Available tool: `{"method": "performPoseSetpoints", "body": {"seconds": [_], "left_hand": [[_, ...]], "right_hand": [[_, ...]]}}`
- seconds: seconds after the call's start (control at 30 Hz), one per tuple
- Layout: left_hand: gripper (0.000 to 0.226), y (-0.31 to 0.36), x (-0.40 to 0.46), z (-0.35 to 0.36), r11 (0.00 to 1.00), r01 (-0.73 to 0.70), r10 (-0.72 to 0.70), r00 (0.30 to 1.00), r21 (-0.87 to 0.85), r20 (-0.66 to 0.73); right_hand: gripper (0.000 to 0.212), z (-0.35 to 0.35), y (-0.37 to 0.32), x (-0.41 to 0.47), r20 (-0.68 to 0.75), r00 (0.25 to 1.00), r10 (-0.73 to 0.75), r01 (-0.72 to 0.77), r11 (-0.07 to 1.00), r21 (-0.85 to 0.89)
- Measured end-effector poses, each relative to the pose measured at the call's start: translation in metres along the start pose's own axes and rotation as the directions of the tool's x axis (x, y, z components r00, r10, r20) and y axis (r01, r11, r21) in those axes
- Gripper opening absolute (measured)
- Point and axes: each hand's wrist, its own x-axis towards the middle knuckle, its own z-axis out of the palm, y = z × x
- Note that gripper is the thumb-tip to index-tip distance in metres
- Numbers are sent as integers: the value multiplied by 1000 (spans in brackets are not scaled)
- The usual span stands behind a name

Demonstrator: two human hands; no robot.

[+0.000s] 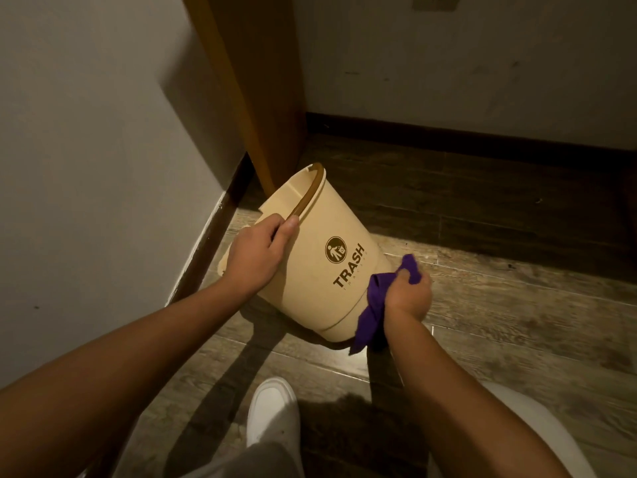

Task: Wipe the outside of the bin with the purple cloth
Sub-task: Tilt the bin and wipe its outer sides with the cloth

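Observation:
A cream plastic bin [317, 236] with a brown rim and the word TRASH printed on it is tilted over on the wooden floor, mouth toward the upper left. My left hand [256, 251] grips its rim at the near side. My right hand [408, 293] is closed on a bunched purple cloth [374, 305], which presses against the bin's lower right side near the base. Part of the cloth hangs below my hand.
A white wall [103, 150] with a dark skirting board runs along the left. A wooden door edge [255, 98] stands just behind the bin. Another wall [482, 63] closes the back. My white shoe [272, 412] and grey trouser leg are at the bottom.

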Motion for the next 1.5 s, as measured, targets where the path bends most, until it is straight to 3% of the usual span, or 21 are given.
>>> {"method": "performPoseSetpoints", "body": {"seconds": [0.07, 0.13, 0.2, 0.3, 0.37, 0.5, 0.6, 0.77, 0.93, 1.0, 1.2, 1.33, 1.5], "left_hand": [[41, 1, 2, -2, 999, 15, -15, 1000, -36, 0], [43, 3, 4, -3, 998, 34, -33, 999, -60, 7], [44, 7, 5, -3, 995, 54, -52, 998, -78, 24], [43, 15, 5, 0, 994, 64, -61, 997, -93, 37], [41, 19, 2, 2, 995, 58, -56, 998, -87, 34], [41, 22, 2, 2, 997, 34, -32, 999, -69, 29], [42, 24, 6, 0, 994, 38, -34, 999, -105, 37], [39, 22, 9, -4, 982, 114, -109, 993, -151, 45], [43, 25, 12, -6, 973, 166, -163, 986, -160, 32], [43, 26, 14, -5, 972, 179, -178, 984, -149, 22], [43, 23, 19, -3, 976, 193, -194, 981, -101, -1], [39, 21, 21, 0, 986, 155, -156, 988, -62, -17], [39, 21, 21, 0, 989, 147, -147, 988, -8, -37]], "right_hand": [[44, -6, -23, -8, -70, 989, -133, 138, 987, 85], [43, -7, -54, -20, -51, 940, -337, 341, 934, 105], [43, -2, -84, -37, 60, 857, -512, 503, 857, 114], [47, 7, -102, -64, 253, 732, -632, 626, 771, 114], [50, 16, -94, -84, 295, 672, -680, 701, 712, 44], [50, 27, -64, -127, 213, 632, -745, 762, 648, 5], [50, 27, -37, -151, 207, 546, -811, 836, 542, -85], [53, 12, -27, -144, 303, 410, -860, 912, 383, -148], [54, -16, -27, -113, 503, 314, -805, 949, 253, -188], [49, -28, -29, -98, 519, 373, -769, 927, 280, -250], [32, -49, -45, -63, 483, 686, -544, 725, 457, -516], [25, -54, -57, -50, 355, 828, -434, 548, 757, -355], [14, -53, -58, -59, 316, 874, -368, 421, 899, -118]]}}
